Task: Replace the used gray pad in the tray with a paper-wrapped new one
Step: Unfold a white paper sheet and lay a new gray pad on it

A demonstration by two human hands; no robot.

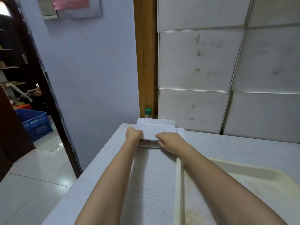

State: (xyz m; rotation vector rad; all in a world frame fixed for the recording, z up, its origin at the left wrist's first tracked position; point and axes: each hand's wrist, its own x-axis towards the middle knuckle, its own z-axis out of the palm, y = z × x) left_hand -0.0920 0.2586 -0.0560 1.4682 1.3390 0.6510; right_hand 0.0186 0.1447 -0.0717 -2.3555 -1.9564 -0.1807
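Paper-wrapped pad [155, 129] sits at the far end of the bench [151, 184], on top of a stack of similar white packets, gripped at its near edge by both hands. Left hand [133, 133] curls over the near left corner; right hand [169, 141] pinches the near edge, knuckles up. Both forearms stretch forward. Cream tray [179, 184] lies near right, stained, holding nothing visible.

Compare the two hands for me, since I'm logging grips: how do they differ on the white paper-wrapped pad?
The left hand curls round the near left edge of the white paper-wrapped pad; the right hand lies over its near right corner, knuckles up. The left hand sits farther from the cream plastic tray. Both grip the pad.
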